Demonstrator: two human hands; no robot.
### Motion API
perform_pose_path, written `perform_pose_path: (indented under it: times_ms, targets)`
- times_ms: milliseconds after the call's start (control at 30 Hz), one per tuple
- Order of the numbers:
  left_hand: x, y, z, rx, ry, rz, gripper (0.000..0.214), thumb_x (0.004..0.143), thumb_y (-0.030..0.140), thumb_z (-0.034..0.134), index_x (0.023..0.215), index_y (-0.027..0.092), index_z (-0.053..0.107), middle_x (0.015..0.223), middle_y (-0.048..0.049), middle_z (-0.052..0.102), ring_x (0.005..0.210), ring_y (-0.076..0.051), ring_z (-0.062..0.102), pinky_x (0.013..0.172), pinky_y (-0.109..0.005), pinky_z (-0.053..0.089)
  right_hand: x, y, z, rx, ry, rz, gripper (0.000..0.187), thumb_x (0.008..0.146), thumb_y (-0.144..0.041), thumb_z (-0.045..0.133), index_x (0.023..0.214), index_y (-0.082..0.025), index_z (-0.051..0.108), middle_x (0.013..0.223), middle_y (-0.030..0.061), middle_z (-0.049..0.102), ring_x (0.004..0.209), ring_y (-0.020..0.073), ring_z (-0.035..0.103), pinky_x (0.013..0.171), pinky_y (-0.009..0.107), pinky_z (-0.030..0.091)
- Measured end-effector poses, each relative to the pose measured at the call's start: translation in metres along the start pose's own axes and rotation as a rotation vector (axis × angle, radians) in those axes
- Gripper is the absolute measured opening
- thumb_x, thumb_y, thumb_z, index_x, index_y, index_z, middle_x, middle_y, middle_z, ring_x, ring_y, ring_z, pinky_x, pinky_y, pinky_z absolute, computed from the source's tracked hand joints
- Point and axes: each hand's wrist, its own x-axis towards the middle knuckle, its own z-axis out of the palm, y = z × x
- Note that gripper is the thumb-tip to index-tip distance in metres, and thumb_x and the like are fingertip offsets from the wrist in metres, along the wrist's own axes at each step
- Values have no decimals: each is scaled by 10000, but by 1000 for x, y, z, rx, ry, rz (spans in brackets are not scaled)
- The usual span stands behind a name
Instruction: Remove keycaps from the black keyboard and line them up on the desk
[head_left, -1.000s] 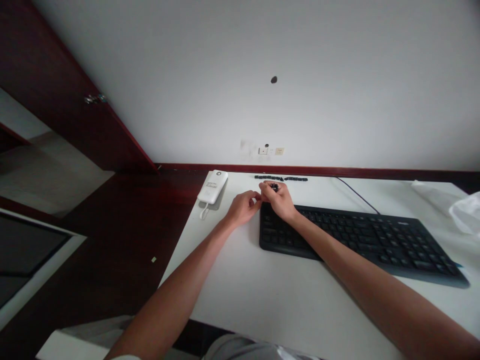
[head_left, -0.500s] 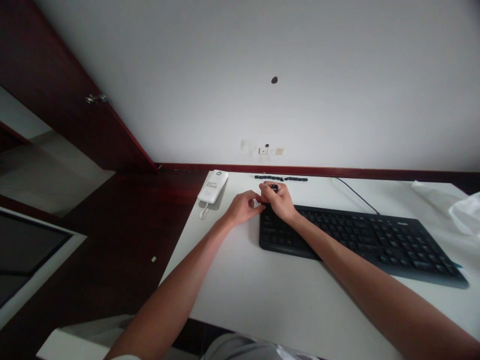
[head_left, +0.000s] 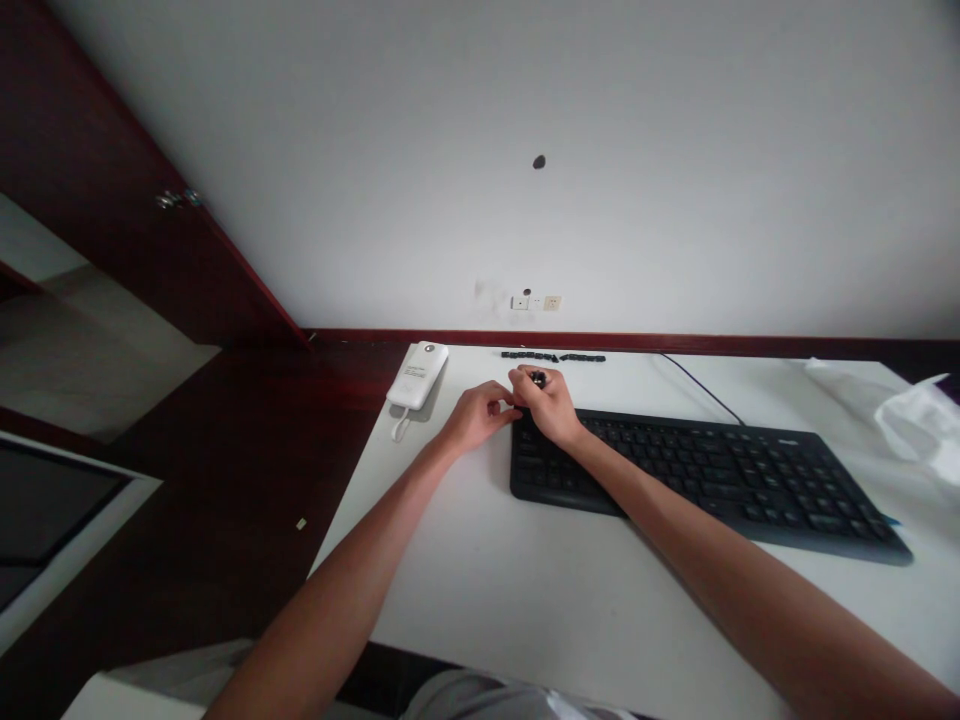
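Note:
A black keyboard (head_left: 697, 470) lies on the white table. My right hand (head_left: 551, 405) rests over its far left corner, fingers wrapped round a slim tool whose dark round end (head_left: 538, 379) pokes up out of the fist; the tool's tip is hidden. Beside it, at that same corner, my left hand (head_left: 480, 415) has its thumb and fingers curled toward each other, fingertips close to the right hand. Whatever lies between those fingertips is too small to make out. Along the table's far edge runs a row of small black keycaps (head_left: 551, 356).
A white power bank (head_left: 416, 377) with a strap lies at the table's left edge. The keyboard's cable (head_left: 701, 387) trails to the back. A crumpled white plastic bag (head_left: 919, 425) is on the right. Behind the table stands a wall with sockets (head_left: 536, 302).
The whole view has shifted slightly, so everything sits a little further left. Both hands stay at the keyboard's corner with nearly the same grip.

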Motion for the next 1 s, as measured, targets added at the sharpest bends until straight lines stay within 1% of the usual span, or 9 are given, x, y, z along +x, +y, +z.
perform_pose_path:
  times_ms: [167,267,467,700,867,1000]
  targets:
    - [0,-1,1,1,-9,-4,182,878,363,725,919,189,760,828,6,647,649,-104,514,631,-241,404,-1,0,1,14,8,10,453,949,-402,563,573,-214,392,563,-50,348,546,108,329,535,277,287]
    - [0,-2,2,-6,0,-17,175,861,348,742,925,186,761,819,9,652,654,-103,518,632,-235,403,-1,2,1,25,8,15,456,949,-412,564,577,-215,386,562,-51,349,546,107,318,532,274,287]
    - [1,-3,1,5,-5,-13,161,858,328,740,885,170,753,789,8,647,656,-106,516,627,-233,394,-3,8,1,-17,-35,16,451,959,-429,554,588,-211,418,566,-48,378,555,110,353,533,270,299]
    - [2,-2,-1,18,-24,-17,175,879,345,717,880,174,754,778,6,639,658,-110,522,630,-232,402,0,8,1,19,-18,47,442,949,-401,561,581,-218,397,554,-52,363,541,107,344,527,275,286]
    - [2,-5,0,-12,-20,21,120,860,279,735,927,182,753,821,4,658,658,-106,513,629,-234,406,6,7,0,65,-45,83,435,933,-402,568,580,-220,390,538,-57,377,524,102,340,530,271,317]
    - [1,-6,1,-42,-2,7,105,846,253,749,929,191,766,845,-5,686,672,-111,534,642,-240,423,7,7,-4,39,-59,85,439,934,-415,566,584,-222,384,537,-56,381,522,104,355,530,272,315]
